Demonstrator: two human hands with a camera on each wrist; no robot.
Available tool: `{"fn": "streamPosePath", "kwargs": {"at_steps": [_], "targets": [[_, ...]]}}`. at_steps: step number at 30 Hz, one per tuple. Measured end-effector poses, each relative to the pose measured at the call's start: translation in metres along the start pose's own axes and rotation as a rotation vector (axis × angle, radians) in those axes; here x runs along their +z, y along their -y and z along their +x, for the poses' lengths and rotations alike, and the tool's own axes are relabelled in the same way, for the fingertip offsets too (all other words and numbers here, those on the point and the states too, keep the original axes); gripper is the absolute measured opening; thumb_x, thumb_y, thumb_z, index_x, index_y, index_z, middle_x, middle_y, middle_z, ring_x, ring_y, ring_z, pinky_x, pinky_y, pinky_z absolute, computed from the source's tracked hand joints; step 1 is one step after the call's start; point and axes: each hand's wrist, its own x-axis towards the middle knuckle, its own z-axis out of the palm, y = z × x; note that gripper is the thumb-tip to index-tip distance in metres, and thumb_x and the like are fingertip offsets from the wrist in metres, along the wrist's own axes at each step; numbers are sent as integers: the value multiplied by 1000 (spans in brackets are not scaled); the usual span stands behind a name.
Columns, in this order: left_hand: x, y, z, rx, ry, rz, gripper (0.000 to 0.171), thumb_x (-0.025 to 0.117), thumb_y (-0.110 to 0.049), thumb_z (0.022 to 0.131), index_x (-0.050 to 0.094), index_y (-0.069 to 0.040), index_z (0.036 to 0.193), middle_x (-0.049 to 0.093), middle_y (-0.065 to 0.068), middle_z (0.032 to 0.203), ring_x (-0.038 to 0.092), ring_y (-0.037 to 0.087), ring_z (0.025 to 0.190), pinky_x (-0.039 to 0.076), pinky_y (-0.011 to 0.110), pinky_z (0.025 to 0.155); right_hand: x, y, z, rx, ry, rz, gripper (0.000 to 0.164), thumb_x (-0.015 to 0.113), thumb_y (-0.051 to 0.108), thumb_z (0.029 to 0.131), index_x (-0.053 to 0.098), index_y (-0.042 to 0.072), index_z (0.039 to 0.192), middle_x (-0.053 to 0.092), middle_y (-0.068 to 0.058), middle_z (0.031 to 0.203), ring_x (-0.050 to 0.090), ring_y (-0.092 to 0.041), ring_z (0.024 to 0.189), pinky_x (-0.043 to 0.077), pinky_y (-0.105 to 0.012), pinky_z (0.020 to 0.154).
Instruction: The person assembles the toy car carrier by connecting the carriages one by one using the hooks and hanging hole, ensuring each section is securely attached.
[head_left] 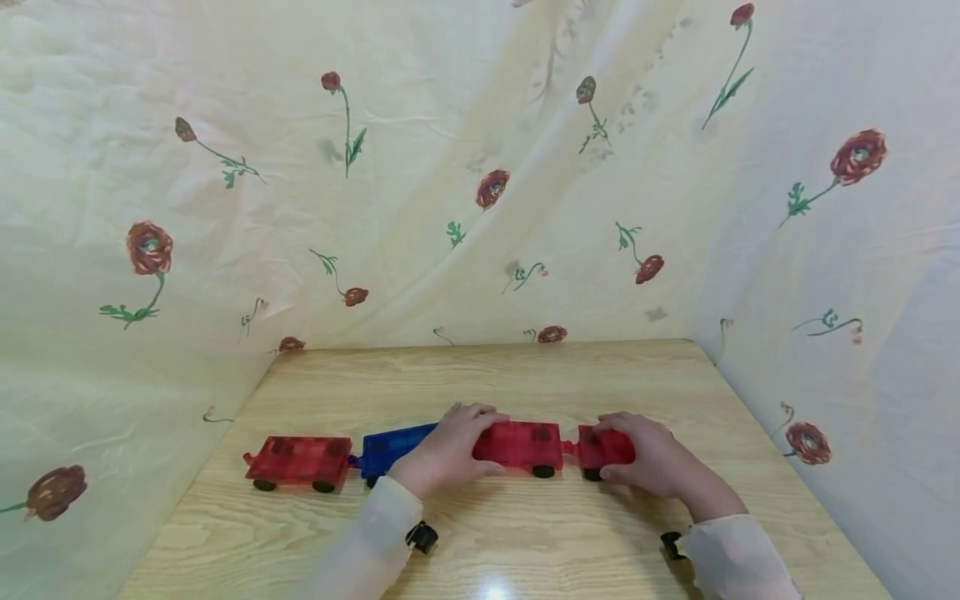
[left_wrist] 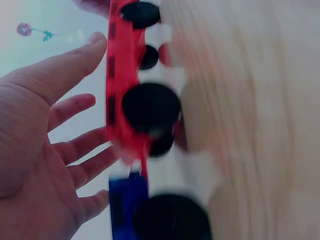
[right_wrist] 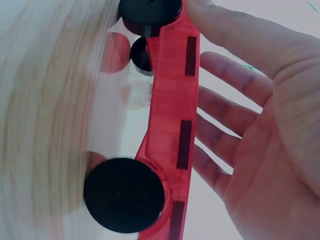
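A row of toy train cars stands on the wooden table. My left hand (head_left: pixel 448 450) hovers over the join of the blue train car (head_left: pixel 393 443) and the middle red train car (head_left: pixel 525 444). In the left wrist view its fingers are spread and its thumb is beside the red car's top edge. My right hand (head_left: pixel 651 454) holds the rightmost red train car (head_left: pixel 596 447), thumb at the near side and fingers along the far side; the hand hides that car's right end. A red coupling (head_left: pixel 570 448) lies between these two red cars.
Another red train car (head_left: pixel 300 460) stands at the left end of the row, beside the blue car's coupling (head_left: pixel 355 460). The wooden table (head_left: pixel 480 375) is bordered at the back and sides by a flowered cloth (head_left: pixel 420 208). Black wrist cameras sit at both sleeves.
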Motion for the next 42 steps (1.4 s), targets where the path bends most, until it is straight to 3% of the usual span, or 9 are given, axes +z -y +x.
{"fn": "streamPosePath", "kwargs": {"at_steps": [4, 11, 19, 23, 29, 42], "targets": [[-13, 22, -20, -27, -4, -28, 84, 82, -50, 89, 44, -26, 160, 41, 4, 162, 32, 32, 152, 20, 57, 125, -3, 1, 2, 13, 16, -9, 67, 95, 31, 79, 67, 15, 137, 60, -14, 143, 53, -44, 131, 47, -66, 103], [-25, 70, -60, -124, -29, -30, 91, 90, -50, 81, 48, -26, 157, 49, 1, 152, 46, 33, 139, 46, 60, 107, -6, 0, 5, 21, 58, -41, 66, 97, 31, 75, 70, 15, 133, 61, -13, 141, 55, -42, 129, 47, -66, 102], [-35, 107, -96, -235, -52, -99, 91, 95, -45, 75, 55, -20, 152, 54, 4, 150, 51, 32, 138, 44, 58, 111, -7, -8, 4, 34, 89, 23, 67, 99, 28, 73, 70, 14, 131, 66, -6, 131, 60, -32, 119, 53, -56, 99], [-35, 114, -102, -238, -63, -164, 89, 96, -40, 75, 56, -19, 152, 55, 2, 151, 49, 32, 142, 41, 56, 114, -9, -11, 2, 60, 102, 53, 67, 99, 29, 72, 70, 18, 132, 66, -6, 132, 58, -32, 120, 53, -56, 99], [-36, 115, -103, -219, -82, -189, 87, 96, -37, 75, 57, -19, 151, 57, 1, 148, 48, 34, 142, 41, 58, 113, -10, -15, -2, 104, 107, 88, 67, 99, 29, 72, 70, 23, 133, 65, -7, 135, 57, -34, 123, 52, -58, 101], [-33, 114, -102, -255, -95, -224, 87, 95, -36, 75, 57, -23, 152, 53, 2, 154, 30, 45, 152, 33, 67, 115, -8, -25, -5, 43, 84, 105, 65, 98, 29, 74, 70, 24, 132, 64, -7, 137, 57, -35, 126, 51, -60, 101]]}}
